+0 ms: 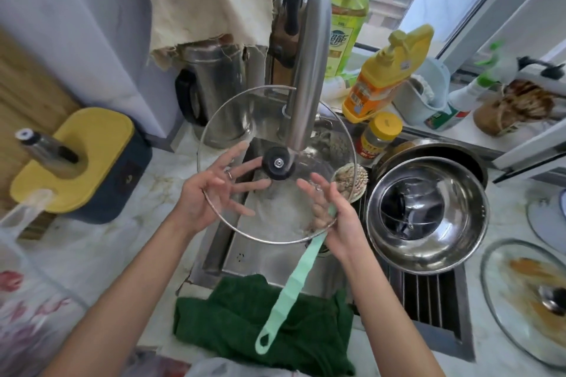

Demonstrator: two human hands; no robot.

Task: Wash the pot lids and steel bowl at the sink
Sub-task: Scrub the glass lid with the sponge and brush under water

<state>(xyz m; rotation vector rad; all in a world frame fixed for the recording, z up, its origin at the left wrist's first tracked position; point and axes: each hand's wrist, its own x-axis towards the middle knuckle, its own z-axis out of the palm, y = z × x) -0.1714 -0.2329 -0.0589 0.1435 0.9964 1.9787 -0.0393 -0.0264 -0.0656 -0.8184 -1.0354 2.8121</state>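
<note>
I hold a round glass pot lid [251,119] with a black knob [278,164] tilted over the sink [269,263], under the faucet [307,76]. My left hand [211,193] supports its left rim with fingers spread straight against the glass. My right hand [332,220] is at the lid's lower right rim and grips a mint-green brush handle [291,291]; the bristled brush head [350,182] sticks up beside the lid. A steel bowl [428,214] sits on the drain rack to the right. A greasy glass lid [526,300] lies on the counter at far right.
A green cloth [263,318] hangs over the sink's front edge. Detergent bottles [376,79] and a jar [378,138] stand behind the sink. A second steel bowl [453,150] lies behind the first. A steel kettle [214,92] and yellow holder [88,156] stand left.
</note>
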